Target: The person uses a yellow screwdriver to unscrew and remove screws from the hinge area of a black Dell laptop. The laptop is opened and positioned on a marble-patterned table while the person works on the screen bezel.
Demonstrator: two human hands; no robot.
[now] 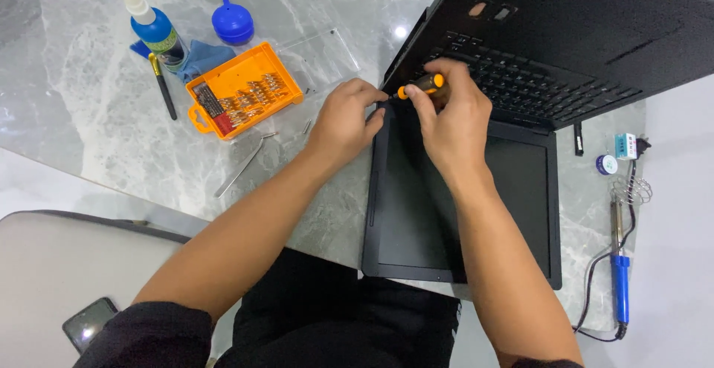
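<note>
Screwdriver at the laptop hinge

Right hand [450,115] gripping orange-tipped screwdriver [420,86]; left hand [348,119] pinching its tip at black laptop [520,167], casing not yet apart.

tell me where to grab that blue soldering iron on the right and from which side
Grip the blue handle of the soldering iron, coming from above. It lies flat on the marble table, handle toward the person, metal tip resting at a wire stand, so the handle's sides are free. Its cord loops off on the laptop's side.
</note>
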